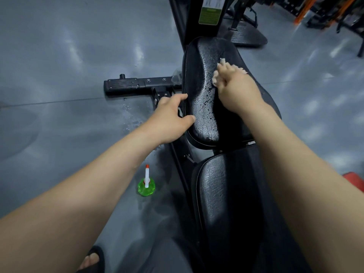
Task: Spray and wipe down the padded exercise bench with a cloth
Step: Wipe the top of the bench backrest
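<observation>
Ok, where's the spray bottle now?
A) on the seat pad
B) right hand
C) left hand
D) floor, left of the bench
D: the spray bottle stands on the floor; the left hand grips the pad, the right hand holds the cloth.

Cloth (215,79) mostly buried under right hand (235,85); only pale edges show. Left hand (171,119): middle fingers out of sight behind upper pad (202,85) edge. Green label (209,15) print too small to read. Red object (354,181) cut by right edge, unidentifiable. Sandalled foot (94,260) cropped at bottom. Racks (325,10) top right cropped, blurred.
</observation>
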A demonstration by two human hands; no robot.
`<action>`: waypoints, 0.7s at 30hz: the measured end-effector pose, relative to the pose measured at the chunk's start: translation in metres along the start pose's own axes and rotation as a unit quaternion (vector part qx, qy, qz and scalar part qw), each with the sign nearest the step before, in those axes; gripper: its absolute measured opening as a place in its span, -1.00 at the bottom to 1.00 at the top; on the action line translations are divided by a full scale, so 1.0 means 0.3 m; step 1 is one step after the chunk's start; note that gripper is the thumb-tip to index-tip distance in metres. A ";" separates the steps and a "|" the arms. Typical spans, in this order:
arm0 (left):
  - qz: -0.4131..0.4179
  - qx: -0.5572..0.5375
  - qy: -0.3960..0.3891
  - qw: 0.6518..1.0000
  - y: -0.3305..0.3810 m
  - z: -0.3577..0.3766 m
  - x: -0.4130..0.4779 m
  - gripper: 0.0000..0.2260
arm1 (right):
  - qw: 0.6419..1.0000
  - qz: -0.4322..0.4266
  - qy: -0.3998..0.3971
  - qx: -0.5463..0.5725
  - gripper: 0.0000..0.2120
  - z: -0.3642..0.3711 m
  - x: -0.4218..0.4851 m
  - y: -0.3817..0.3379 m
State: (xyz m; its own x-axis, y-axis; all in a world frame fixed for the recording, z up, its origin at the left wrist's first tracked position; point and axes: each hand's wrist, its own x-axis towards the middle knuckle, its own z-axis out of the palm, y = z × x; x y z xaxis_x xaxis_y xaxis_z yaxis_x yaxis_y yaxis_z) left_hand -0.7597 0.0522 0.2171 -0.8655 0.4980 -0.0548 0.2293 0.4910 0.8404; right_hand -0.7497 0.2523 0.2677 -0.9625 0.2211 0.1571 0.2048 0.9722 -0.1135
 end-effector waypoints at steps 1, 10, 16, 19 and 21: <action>0.004 0.002 0.000 1.000 0.001 0.001 0.000 -0.40 | 1.000 -0.026 -0.004 -0.002 -0.53 0.002 -0.003 -0.030; 0.035 -0.007 -0.010 0.999 0.009 0.009 0.007 -0.43 | 0.999 0.016 -0.023 0.034 -0.51 -0.026 0.061 0.082; 0.068 0.050 -0.002 0.996 0.006 0.008 0.008 -0.42 | 0.998 -0.045 -0.011 0.050 -0.49 0.008 -0.111 0.052; 0.072 0.057 -0.011 0.996 0.035 0.020 0.020 -0.40 | 0.996 -0.076 -0.002 0.052 -0.49 0.019 -0.270 0.065; 0.073 0.059 -0.018 0.995 0.051 0.028 0.025 -0.38 | 0.992 -0.114 -0.010 0.057 -0.48 0.028 -0.368 0.085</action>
State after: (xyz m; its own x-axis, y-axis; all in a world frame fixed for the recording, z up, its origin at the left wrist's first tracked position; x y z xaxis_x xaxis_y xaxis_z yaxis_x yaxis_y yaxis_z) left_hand -0.7588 0.0694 0.2251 -0.8035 0.5938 0.0421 0.4034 0.4912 0.7720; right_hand -0.6397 0.2520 0.2392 -0.9852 -0.0065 0.1713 -0.0391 0.9815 -0.1876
